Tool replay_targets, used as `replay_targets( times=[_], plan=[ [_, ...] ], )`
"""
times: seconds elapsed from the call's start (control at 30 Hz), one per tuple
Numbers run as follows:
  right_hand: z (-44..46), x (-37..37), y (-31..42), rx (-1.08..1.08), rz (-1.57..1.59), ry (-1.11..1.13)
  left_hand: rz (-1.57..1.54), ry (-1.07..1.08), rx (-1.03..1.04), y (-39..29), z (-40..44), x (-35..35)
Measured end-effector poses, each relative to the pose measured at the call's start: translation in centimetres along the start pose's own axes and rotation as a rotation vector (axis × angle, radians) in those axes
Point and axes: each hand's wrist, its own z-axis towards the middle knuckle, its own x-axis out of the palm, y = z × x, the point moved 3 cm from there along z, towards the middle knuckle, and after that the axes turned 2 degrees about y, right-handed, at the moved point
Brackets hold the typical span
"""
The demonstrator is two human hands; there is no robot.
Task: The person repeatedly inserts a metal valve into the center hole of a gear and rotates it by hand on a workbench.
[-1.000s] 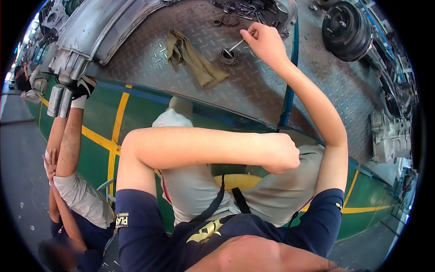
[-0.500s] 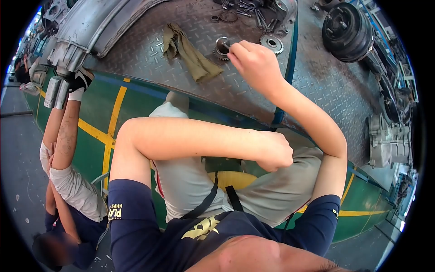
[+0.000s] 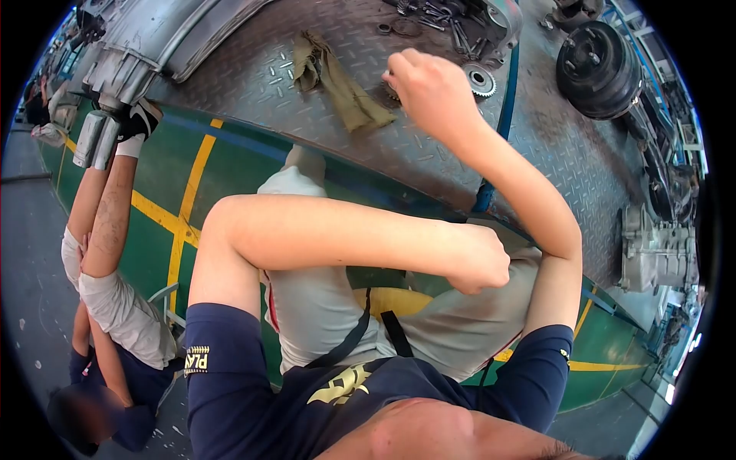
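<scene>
My right hand hovers above the steel plate bench, fingers pinched together at their tips. What they hold is hidden behind the fingers. Just below the fingertips shows a bit of a toothed gear, mostly covered by the hand. A second gear lies right of the hand. To its left is a crumpled olive cloth. My left hand is closed in a fist over my right thigh, its forearm across my lap; the inside of the fist cannot be seen.
Several bolts and a metal housing lie at the back of the bench. A black drum and an aluminium casing are on the right. A large gearbox housing stands left, near another person.
My right hand has shifted slightly up relative to the bench and now covers the shiny round part seen at its fingertips earlier. The whole view has shifted slightly; my left fist stays put.
</scene>
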Motion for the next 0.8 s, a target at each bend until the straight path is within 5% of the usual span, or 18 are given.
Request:
replay_targets(
  times=[0.1, 0.27, 0.8],
  plan=[
    [1.5, 0.5, -2.3, 0.083, 0.157, -0.115, 0.003, 0.011, -0.022, -0.1, -0.1, -0.2],
    [2.4, 1.3, -5.4, 0.372, 0.401, 0.027, -0.013, 0.018, -0.049, -0.1, -0.7, -0.6],
    [-0.3, 2.1, -9.4, 0.553, 0.328, 0.034, -0.046, 0.056, -0.069, 0.1, -0.5, -0.9]
  ],
)
